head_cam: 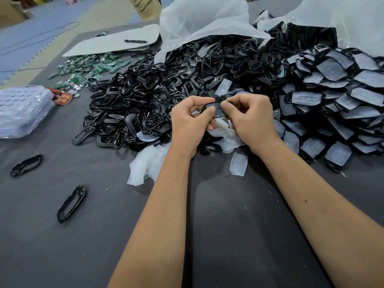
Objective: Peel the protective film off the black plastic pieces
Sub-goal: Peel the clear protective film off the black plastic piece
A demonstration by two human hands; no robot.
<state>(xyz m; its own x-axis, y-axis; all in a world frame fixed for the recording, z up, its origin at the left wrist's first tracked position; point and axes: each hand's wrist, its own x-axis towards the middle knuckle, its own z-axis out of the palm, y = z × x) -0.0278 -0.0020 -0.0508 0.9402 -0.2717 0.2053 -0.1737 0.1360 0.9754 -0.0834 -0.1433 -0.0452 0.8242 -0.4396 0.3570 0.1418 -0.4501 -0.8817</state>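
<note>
- A black plastic piece (214, 110) sits between both hands just above the near edge of the big heap, its lower rim hidden behind the fingers; whether film still covers its face is hard to tell.
- The left hand (190, 123) pinches the piece's left end between thumb and curled fingers; the right hand (252, 119) pinches its right end, fingertips pressed to the top edge.
- Crumpled peeled film (225, 136) lies under the hands, partly hidden by them; more loose film (143, 165) lies on the desk (228, 235) near the left forearm; a single film-covered piece (239, 165) lies just beside the right forearm.
- Behind the hands spreads a heap of bare black frames (145, 96); to the right, a heap of pieces with whitish film (336, 94), cut off at the right edge.
- Two lone black frames (71, 203) lie apart on the near left of the desk.
- Far left: green circuit boards (91, 66); a stack of clear blister trays (20, 109), cut by the left edge.
- White plastic bags (199, 19) stand at the far side, tops out of frame.
</note>
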